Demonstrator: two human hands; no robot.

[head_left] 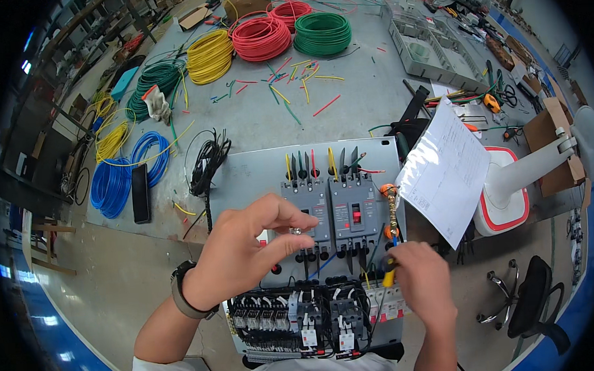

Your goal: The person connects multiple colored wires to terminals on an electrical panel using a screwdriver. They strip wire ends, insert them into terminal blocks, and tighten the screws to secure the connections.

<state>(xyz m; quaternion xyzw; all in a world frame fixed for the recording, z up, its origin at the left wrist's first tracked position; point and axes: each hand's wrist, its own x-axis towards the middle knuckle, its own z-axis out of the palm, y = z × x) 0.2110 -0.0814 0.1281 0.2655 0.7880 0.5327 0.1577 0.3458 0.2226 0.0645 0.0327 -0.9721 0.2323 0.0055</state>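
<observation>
Control panel lay from centre to lower centre of the head view, its upper end over the table. Done, judging by layout: two grey breakers, left and right, sat side by side in place; relays and contactors filled the lower rows, many wires attached. Brass-coloured bar stood between orange supports right of the breakers. Left hand, at centre, pinched a small shiny metal piece between thumb and forefinger, in front of the left breaker. Right hand, lower right of centre, was closed on a yellow-and-dark tool, probably a screwdriver; tip contact could not be told. Judged outstanding: metal piece not yet fitted. Tightness of connections unreadable.
</observation>
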